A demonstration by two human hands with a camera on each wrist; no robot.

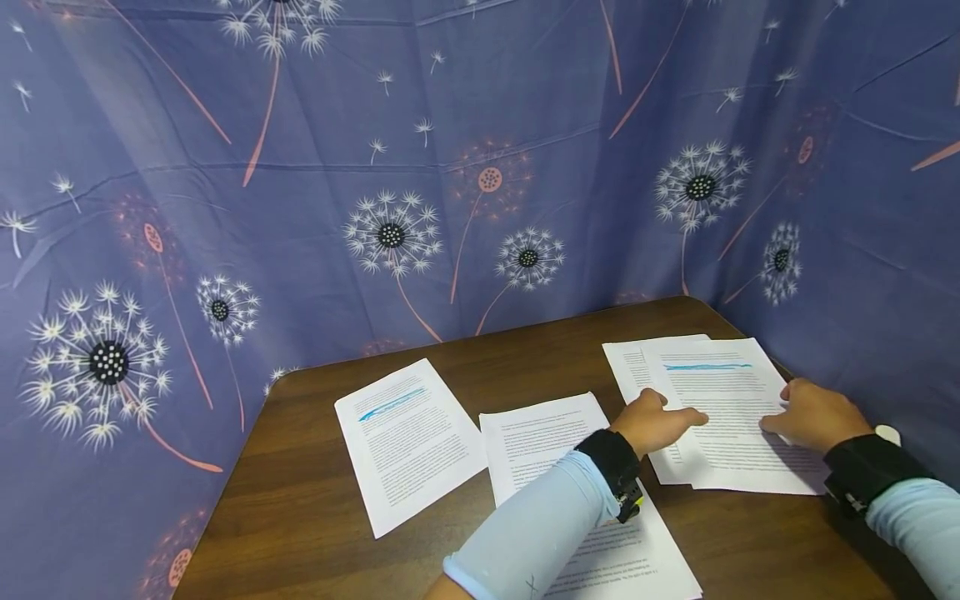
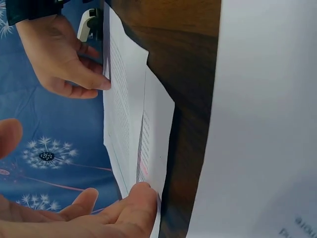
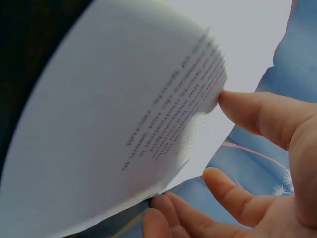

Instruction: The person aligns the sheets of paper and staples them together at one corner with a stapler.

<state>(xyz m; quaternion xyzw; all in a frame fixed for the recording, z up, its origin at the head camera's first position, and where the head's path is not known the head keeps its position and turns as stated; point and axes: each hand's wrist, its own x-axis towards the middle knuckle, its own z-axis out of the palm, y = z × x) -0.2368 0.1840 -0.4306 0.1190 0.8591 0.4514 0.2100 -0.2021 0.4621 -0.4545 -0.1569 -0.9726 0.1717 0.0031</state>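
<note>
At the right of the table lie overlapping printed sheets of paper (image 1: 720,450), the top one with a blue highlighter stroke across its upper lines. My left hand (image 1: 654,425) is at their left side, fingers spread, a fingertip (image 2: 143,193) touching the edge of the lower sheet (image 2: 159,109). A pink mark shows on that lower sheet. On the opposite side, my right hand (image 1: 817,415) holds the top sheet (image 3: 99,109) by its right edge. Its thumb (image 3: 237,104) lies on the printed face, other fingertips are at the edge, and the paper bends there.
Another printed page (image 1: 408,450) with a blue stroke lies at the left. Between it and the right-hand sheets are more pages (image 1: 540,433), partly hidden under my left forearm. A dandelion-patterned curtain (image 1: 450,167) hangs behind the brown table (image 1: 300,500) and along its right side.
</note>
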